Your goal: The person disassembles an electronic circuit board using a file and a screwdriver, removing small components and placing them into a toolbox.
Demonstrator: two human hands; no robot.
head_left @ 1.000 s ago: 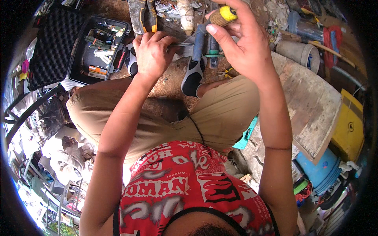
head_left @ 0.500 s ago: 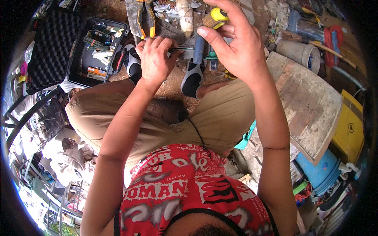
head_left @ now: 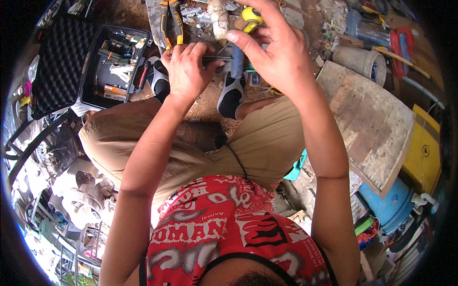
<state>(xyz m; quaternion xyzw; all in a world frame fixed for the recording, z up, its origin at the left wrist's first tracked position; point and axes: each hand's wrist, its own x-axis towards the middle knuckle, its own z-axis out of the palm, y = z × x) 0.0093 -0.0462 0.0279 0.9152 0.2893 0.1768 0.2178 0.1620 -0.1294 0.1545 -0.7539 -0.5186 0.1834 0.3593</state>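
My left hand (head_left: 187, 69) is closed around a thin metal piece (head_left: 218, 58), whose narrow end sticks out to the right past the thumb. My right hand (head_left: 281, 57) has its fingers bent about a yellow-and-dark handled screwdriver (head_left: 249, 20). A thin shaft slants from that handle down toward the metal piece; whether they touch I cannot tell. Just below the right thumb, a blue cylinder (head_left: 236, 63) stands between the hands. Pliers with black-and-orange handles (head_left: 171, 24) lie beyond my left hand.
An open black case (head_left: 114, 64) with foam lid and small parts is at the left. Between my shod feet (head_left: 231, 95) is bare ground. At the right are a worn wooden board (head_left: 369, 124), a grey bucket (head_left: 360, 62), a yellow panel (head_left: 422, 155) and a blue bucket (head_left: 387, 202).
The right hand and screwdriver have shifted a little to the left, toward the metal piece. A thin shaft now shows between them. My left hand has hardly moved and keeps its grip.
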